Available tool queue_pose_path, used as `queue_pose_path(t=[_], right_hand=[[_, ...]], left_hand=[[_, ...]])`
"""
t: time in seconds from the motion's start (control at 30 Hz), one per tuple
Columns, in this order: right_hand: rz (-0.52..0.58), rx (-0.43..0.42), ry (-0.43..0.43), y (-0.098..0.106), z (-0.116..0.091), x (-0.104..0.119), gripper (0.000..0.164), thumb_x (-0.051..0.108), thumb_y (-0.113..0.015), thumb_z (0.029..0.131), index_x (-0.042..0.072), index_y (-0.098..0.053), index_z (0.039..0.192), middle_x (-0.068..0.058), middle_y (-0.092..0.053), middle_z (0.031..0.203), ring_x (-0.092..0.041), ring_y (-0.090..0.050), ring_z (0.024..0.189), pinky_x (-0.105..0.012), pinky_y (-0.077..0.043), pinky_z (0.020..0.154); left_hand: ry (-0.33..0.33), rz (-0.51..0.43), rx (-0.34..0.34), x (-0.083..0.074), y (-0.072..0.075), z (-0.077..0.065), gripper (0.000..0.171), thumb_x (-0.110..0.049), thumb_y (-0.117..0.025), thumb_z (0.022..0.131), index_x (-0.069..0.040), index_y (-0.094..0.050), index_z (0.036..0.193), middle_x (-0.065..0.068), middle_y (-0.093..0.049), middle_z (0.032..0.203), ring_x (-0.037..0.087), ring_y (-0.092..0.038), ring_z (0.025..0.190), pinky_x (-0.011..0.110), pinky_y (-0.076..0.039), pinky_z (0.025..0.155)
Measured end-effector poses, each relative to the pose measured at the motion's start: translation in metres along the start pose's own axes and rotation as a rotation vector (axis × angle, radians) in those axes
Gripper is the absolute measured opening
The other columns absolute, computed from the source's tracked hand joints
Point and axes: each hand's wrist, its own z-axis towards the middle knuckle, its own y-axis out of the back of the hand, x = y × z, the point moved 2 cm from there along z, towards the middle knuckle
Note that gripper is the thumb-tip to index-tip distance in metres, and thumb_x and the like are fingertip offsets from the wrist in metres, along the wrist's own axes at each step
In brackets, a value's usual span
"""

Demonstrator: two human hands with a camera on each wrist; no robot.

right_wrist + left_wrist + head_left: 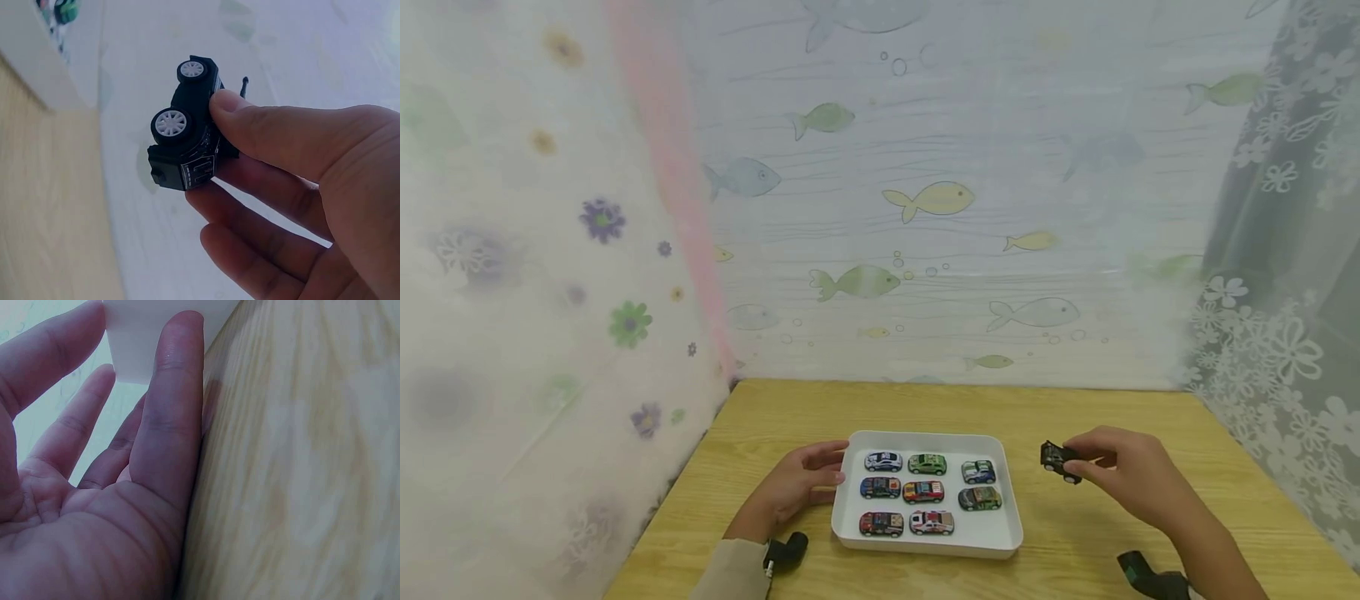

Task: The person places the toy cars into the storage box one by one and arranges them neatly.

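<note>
My right hand (1123, 471) pinches a small black toy car (1061, 462) between thumb and fingers, above the table to the right of a white tray. In the right wrist view the toy car (187, 125) is tilted, its white-spoked wheels showing. My left hand (801, 479) is at the left side of the tray (932, 546), fingertips against its wall. The left wrist view shows its fingers (172, 406) mostly straight beside the tray wall (134, 344). Several toy cars stand in the tray, among them a green one (927, 464) and a red-and-yellow one (922, 492).
The tray stands on a wood-grain table (775, 408). Behind the table hangs a fish-printed curtain (925, 317), with flower-printed sheets at left and right. A black wrist device (786, 552) is near the left wrist, another (1150, 577) near the right.
</note>
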Motion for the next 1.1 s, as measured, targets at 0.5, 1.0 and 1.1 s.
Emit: queue_pose_path(t=[0.5,1.0,1.1], right_hand=[[0.104,0.1,0.041,-0.044,0.016,0.032,0.021,0.027,-0.082,0.089,0.029,-0.078,0.11,0.018,-0.074,0.104,-0.003,-0.07,0.091,-0.032,-0.061,0.074],[0.16,0.18,0.121,-0.07,0.018,0.039,0.017,0.023,-0.083,0.089,0.022,-0.08,0.105,0.014,-0.075,0.101,-0.002,-0.069,0.088,-0.031,-0.059,0.073],[0.157,0.227,0.114,-0.076,0.017,0.041,0.016,0.024,-0.083,0.089,0.024,-0.08,0.105,0.016,-0.074,0.1,-0.002,-0.069,0.089,-0.035,-0.06,0.076]], left_hand=[[0.011,0.009,-0.003,-0.001,0.0,-0.002,0.068,-0.013,-0.076,0.094,-0.011,-0.047,0.155,0.024,-0.044,0.158,0.028,-0.062,0.128,0.049,-0.059,0.098],[0.003,0.012,0.001,0.0,0.001,0.002,0.069,-0.012,-0.076,0.094,-0.011,-0.046,0.156,0.024,-0.043,0.159,0.03,-0.06,0.13,0.05,-0.059,0.097],[-0.005,0.012,0.007,0.0,0.0,0.001,0.068,-0.01,-0.076,0.094,-0.009,-0.046,0.156,0.025,-0.043,0.159,0.03,-0.059,0.133,0.051,-0.059,0.097]])
